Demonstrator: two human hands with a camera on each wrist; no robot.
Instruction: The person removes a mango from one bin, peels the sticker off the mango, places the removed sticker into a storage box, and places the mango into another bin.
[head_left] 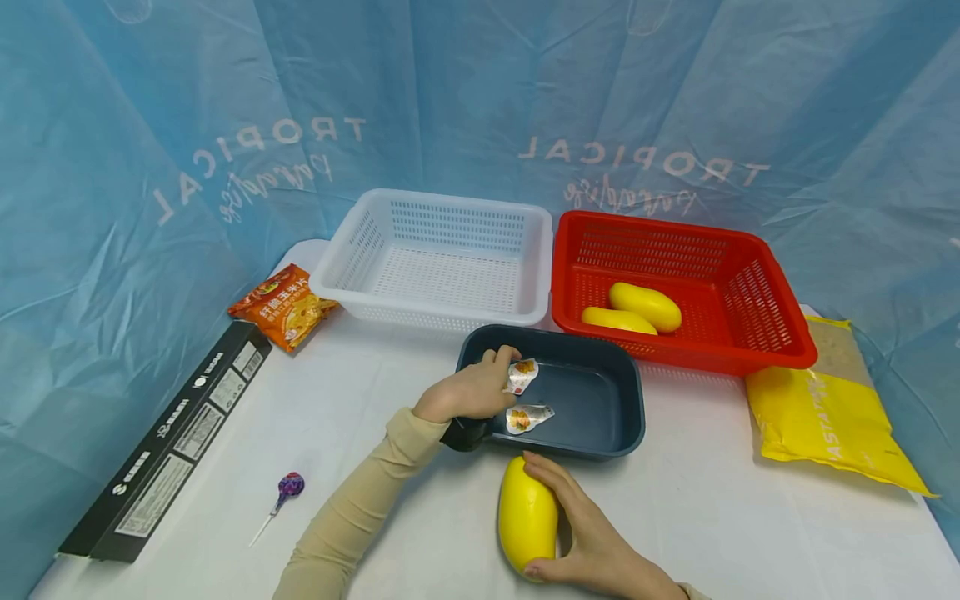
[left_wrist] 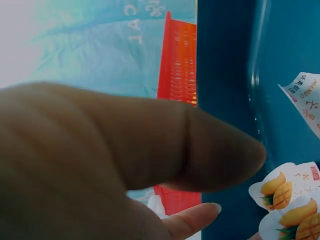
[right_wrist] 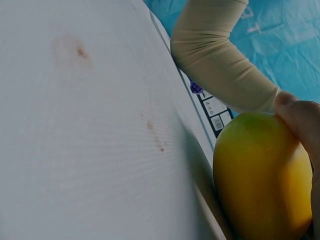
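My right hand [head_left: 592, 533] grips a yellow mango [head_left: 527, 515] at the front of the table, thumb at its near end and fingers at the far end. In the right wrist view the mango [right_wrist: 262, 175] shows a greenish tip. My left hand [head_left: 472, 390] reaches into the dark blue tray [head_left: 626, 392], beside white stickers with mango pictures. One sticker [head_left: 522, 376] lies by its fingertips, another sticker [head_left: 528, 418] nearer me. The left wrist view shows overlapping mango stickers [left_wrist: 282, 187] just past the extended fingers; no sticker is seen between them.
Behind the tray stand a white basket [head_left: 442, 317] and a red basket [head_left: 750, 354] holding two mangoes [head_left: 647, 307]. To the left are an orange snack bag [head_left: 285, 307], a long black box [head_left: 168, 437] and a lollipop [head_left: 290, 485]. A yellow bag [head_left: 832, 417] lies at right.
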